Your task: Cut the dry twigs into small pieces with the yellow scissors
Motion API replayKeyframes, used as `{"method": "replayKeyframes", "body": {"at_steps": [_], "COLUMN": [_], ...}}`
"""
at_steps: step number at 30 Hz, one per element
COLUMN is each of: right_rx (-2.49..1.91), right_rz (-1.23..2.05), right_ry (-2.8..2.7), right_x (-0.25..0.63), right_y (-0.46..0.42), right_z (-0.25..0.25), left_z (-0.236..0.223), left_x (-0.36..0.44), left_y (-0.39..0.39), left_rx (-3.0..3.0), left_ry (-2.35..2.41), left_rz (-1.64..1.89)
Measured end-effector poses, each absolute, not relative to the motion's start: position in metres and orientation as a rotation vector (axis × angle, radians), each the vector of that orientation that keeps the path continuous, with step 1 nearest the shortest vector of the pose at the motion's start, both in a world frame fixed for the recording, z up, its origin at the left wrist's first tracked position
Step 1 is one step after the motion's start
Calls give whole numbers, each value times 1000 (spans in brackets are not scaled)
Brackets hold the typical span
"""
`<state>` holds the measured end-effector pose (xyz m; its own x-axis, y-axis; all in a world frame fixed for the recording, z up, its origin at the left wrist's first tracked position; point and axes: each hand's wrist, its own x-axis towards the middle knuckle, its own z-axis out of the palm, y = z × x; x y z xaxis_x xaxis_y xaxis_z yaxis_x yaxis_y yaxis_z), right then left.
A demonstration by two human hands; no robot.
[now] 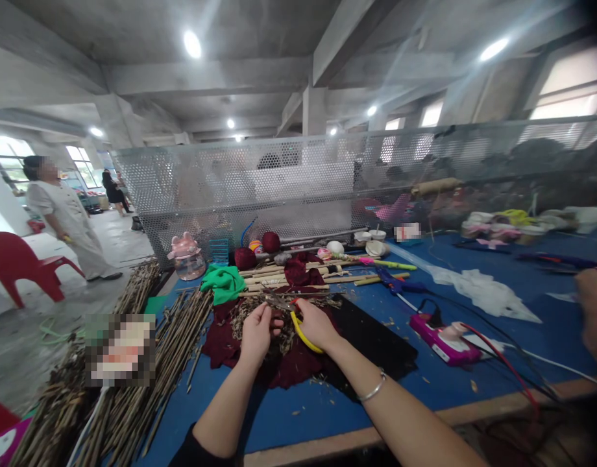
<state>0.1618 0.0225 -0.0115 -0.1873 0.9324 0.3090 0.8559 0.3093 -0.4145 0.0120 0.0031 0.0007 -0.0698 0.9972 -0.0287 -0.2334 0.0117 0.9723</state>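
My right hand [318, 325] is wrapped round a pair of scissors [304, 336] with yellow handles. The blades point left, toward the fingertips of my left hand [257, 329]. Those fingers are curled in a pinch, and whatever lies between them is too small to make out. Both hands are over a heap of dry brown plant bits [244, 310], which rests on a dark red cloth [219, 344]. A black sheet [376, 347] lies flat to the right of the cloth.
Bundles of thin sticks [174, 350] line the table's left side. Behind the heap are a green cloth [223, 283], dark red yarn balls [270, 242] and pale rods. A purple power strip [444, 340] with cables, a blue glue gun [400, 283] and another person's hand [595, 311] are at right.
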Motion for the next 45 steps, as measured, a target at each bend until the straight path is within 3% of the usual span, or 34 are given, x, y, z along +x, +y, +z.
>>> {"method": "replayKeyframes", "body": {"at_steps": [17,25,39,45], "right_rx": [-1573,-1539,-1713,-1664], "right_rz": [301,155,305,153], "right_ry": [-2078,-2081,-2048,-2042], "right_x": [157,151,145,142], "right_y": [18,14,11,9], "right_z": [-10,-8,-10,-7], "left_z": [-4,-11,-7,-7], "left_x": [13,14,15,17], "left_y": [4,6,3,1], "left_rx": [1008,1089,1252,1306], "left_ry": [1071,1076,1224,1256], "left_rz": [1319,1336,1384,1340]}}
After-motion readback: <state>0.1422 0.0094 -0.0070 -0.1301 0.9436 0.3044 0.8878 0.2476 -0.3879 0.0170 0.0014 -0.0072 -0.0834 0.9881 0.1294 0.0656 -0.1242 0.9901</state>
